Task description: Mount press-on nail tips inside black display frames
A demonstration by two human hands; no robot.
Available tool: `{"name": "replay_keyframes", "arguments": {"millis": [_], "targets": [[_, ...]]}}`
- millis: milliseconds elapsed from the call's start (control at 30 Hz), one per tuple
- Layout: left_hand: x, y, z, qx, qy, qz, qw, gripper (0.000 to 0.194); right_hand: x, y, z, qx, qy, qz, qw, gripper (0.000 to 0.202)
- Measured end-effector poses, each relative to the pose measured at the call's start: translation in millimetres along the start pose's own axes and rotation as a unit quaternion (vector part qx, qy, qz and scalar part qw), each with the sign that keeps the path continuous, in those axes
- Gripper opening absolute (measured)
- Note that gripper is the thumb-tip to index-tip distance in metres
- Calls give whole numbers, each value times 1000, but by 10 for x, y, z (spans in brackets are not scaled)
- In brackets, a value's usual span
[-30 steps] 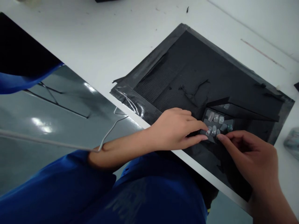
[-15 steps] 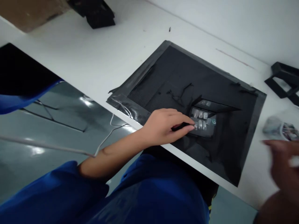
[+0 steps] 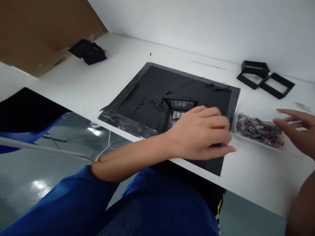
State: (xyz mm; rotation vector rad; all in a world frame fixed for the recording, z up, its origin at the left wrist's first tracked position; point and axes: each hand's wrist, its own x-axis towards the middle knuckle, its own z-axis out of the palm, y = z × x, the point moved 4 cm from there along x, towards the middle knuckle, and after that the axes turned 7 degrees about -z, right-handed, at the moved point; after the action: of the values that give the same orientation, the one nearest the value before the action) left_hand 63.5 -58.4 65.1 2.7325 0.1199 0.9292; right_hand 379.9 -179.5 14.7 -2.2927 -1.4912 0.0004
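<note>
A person's two bare hands worked over a white surface. A small black case stood open on a black mat, its lid raised and pale pieces inside. The left hand was in front of it, fingers bent and thumb stretched out. The right hand was open, thumb and fingers parted, beside a clear tub heaped with small mixed bits.

Good handling there likely called for a light fingertip pinch from above the tub's rim – lifting, not raking, so nothing spilled – while the left wrist kept clear of the raised lid, which looked easy to knock.

The left hand hid the case's right part; blur meant one could not tell whether its fingers held anything. The right hand was cut off at the picture's edge, and single bits could not be made out.
</note>
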Motion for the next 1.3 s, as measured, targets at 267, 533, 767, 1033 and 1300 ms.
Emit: {"name": "replay_keyframes", "arguments": {"millis": [267,533,767,1033,1300], "targets": [[340,14,614,28,-163,-38,985,33,-197,-708,-28,54,15,-174,983,32],[243,-24,570,18,-120,-53,991,29,-353,-974,118,-9,-55,-323,945,45],[228,-51,585,-5,-57,-69,996,31,-364,-960,213,-16,-82,-319,944,46],[232,-47,575,-6,-82,-76,994,36,-347,-782,211,-45,-72,-297,951,53],[225,-46,577,-10,-82,-79,993,37,-339,-855,205,-14,-82,-304,949,51]]}}
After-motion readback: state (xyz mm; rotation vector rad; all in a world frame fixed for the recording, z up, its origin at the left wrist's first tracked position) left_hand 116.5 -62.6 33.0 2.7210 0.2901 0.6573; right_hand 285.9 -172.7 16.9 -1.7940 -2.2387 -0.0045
